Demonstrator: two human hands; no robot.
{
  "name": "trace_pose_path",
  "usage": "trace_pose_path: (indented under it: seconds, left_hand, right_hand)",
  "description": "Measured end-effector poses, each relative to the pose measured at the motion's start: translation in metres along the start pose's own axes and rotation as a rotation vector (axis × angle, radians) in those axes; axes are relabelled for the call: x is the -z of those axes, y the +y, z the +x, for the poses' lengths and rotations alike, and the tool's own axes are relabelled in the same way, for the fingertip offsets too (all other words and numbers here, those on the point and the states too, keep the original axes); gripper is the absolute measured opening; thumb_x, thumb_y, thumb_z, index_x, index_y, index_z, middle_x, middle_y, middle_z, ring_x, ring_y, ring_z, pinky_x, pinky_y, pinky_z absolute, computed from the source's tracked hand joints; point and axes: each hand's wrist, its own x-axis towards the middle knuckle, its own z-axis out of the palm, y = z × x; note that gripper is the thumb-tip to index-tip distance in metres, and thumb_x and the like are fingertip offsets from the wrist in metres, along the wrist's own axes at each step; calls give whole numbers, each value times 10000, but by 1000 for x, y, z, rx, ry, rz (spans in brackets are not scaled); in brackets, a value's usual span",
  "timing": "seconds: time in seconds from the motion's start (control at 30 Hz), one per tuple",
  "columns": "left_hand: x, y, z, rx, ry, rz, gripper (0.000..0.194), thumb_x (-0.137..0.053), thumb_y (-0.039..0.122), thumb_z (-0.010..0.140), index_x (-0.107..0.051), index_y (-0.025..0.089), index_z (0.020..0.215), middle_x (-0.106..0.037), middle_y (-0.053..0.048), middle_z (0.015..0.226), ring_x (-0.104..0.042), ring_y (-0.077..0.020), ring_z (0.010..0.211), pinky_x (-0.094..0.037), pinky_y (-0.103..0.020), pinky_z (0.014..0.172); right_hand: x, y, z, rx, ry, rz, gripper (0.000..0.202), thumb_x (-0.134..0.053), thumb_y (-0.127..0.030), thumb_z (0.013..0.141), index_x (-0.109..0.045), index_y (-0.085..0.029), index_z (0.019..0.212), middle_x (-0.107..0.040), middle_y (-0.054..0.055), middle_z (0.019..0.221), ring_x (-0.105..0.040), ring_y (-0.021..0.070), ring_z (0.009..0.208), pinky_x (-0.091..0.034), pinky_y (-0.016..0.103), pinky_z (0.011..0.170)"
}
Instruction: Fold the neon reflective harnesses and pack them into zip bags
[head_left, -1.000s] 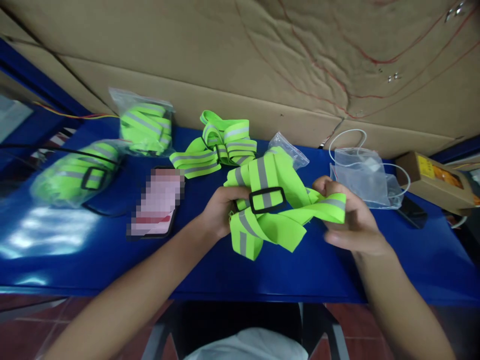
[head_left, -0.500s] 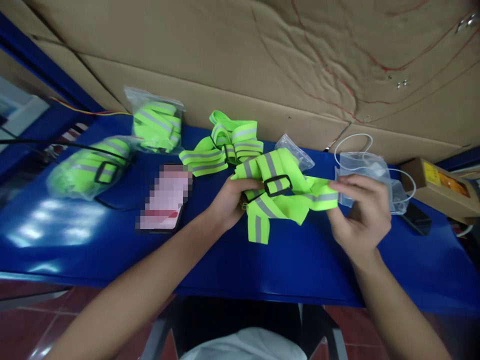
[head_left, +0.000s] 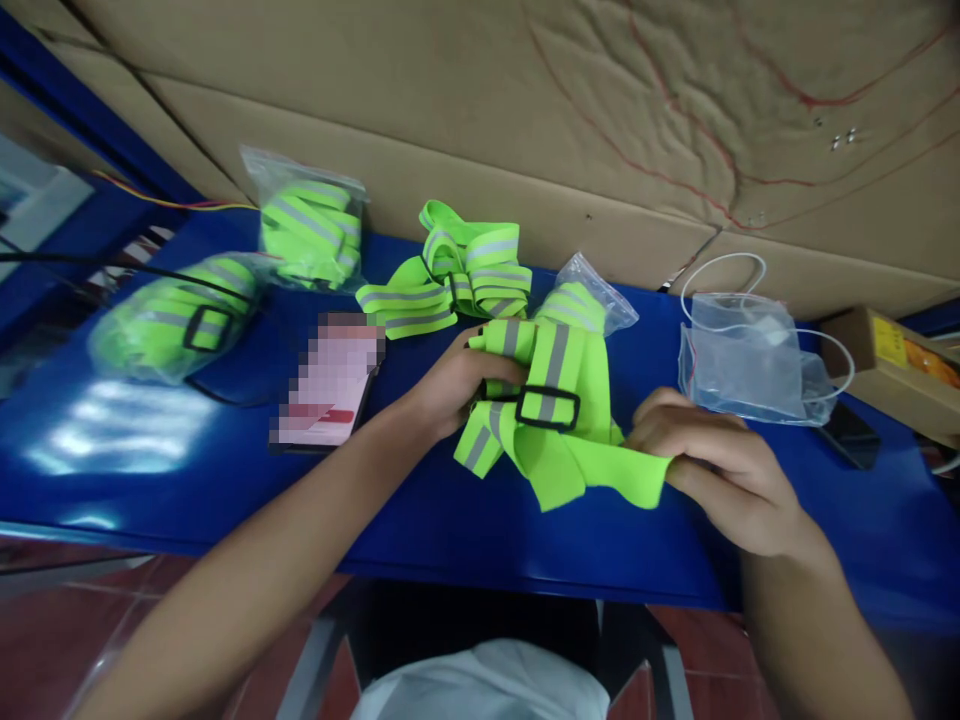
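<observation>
A neon-green reflective strap with grey stripes and a black buckle is bunched between my hands above the blue table. My left hand is closed around its folded left side, the thumb lying over the layers. With fingers closed, my right hand grips a strap length drawn out to the right, its plain green face showing. Behind the bundle lies a clear plastic bag. A second loose green strap rests farther back. The fingertips of my left hand are partly hidden by the folds.
Two clear bags with green straps, one upright and one lying flat, sit at the left. A phone with a lit screen lies nearer. Rightward are clear bags, a white cable, a dark phone and a cardboard box.
My right hand has moved lower and turned over, bringing its strap length down toward me. The buckle now hangs lower, and the bundle's upper loop stands more upright. My left hand keeps its hold.
</observation>
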Motion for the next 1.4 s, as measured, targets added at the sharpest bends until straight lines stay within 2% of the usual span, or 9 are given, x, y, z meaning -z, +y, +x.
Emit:
trace_pose_path:
  seconds: [0.13, 0.3, 0.53, 0.7, 0.83, 0.97, 1.07, 1.2, 1.4]
  left_hand:
    - [-3, 0, -5, 33, -17, -76, 242, -775, 135, 462, -790, 155, 703, -758, -24, 691, -694, -212, 622, -580, -310, 592]
    - [-3, 4, -4, 20, 0, -206, 283, -796, 132, 456, -811, 161, 737, -775, -21, 736, -715, -214, 674, -602, -313, 637]
    - [-1, -2, 3, -117, 25, -161, 271, -808, 135, 525, -787, 153, 795, -778, -29, 803, -715, -217, 735, -592, -327, 704]
    - [2, -6, 4, -249, 60, -39, 369, -803, 113, 591, -770, 199, 949, -763, -4, 919, -715, -230, 902, -565, -331, 809]
    - [1, -6, 3, -357, 112, 17, 391, -801, 87, 591, -749, 229, 952, -737, 19, 932, -694, -229, 966, -537, -319, 840]
    - [-3, -6, 2, -279, 142, -96, 274, -785, 126, 629, -755, 211, 888, -757, 2, 908, -704, -227, 883, -562, -347, 809]
    - [-6, -9, 1, -264, 147, -162, 180, -794, 159, 656, -743, 201, 823, -766, -4, 907, -709, -216, 866, -565, -327, 787]
    - [-10, -15, -2, -198, 133, -195, 151, -808, 185, 676, -736, 192, 808, -764, -10, 899, -710, -213, 851, -562, -312, 754]
    - [-12, -17, -3, -197, 114, -175, 181, -799, 194, 685, -737, 189, 855, -770, -20, 907, -721, -235, 849, -557, -331, 750]
  right_hand:
    - [-7, 10, 1, -110, 96, 325, 267, -589, -214, 1007, -571, -221, 741, -628, 27, 780, -588, 202, 823, -492, 358, 736]
    - [-14, 27, -2, -209, 414, 306, 101, -736, -186, 913, -703, -270, 958, -665, 46, 1091, -653, 190, 890, -542, 328, 705]
    - [-23, 28, 0, -89, 577, 374, 183, -769, -160, 866, -630, -264, 807, -615, -12, 744, -611, 177, 733, -527, 330, 696]
    - [-22, 29, 6, -180, 470, 295, 137, -647, -366, 968, -713, -260, 1024, -628, 72, 1206, -648, 269, 1147, -544, 431, 947]
    - [-29, 28, 8, -121, 558, -95, 363, -716, -409, 915, -662, -265, 1244, -574, 120, 1343, -577, 317, 1270, -512, 480, 1007]
    - [-42, 20, 8, 16, 660, -496, 190, -765, -163, 855, -676, -246, 1000, -651, 36, 951, -650, 213, 918, -529, 381, 856]
    - [-54, 17, 9, -119, 489, -400, 194, -741, -230, 909, -660, -243, 1085, -654, 11, 889, -620, 163, 748, -528, 320, 708]
    - [-66, 24, 12, -347, 451, -148, 454, -749, -390, 919, -594, -266, 1327, -674, 38, 1000, -651, 191, 845, -565, 357, 797]
    - [-62, 27, 15, -393, 389, 535, 341, -848, -387, 825, -648, -268, 1075, -692, 26, 1063, -675, 189, 973, -569, 314, 813]
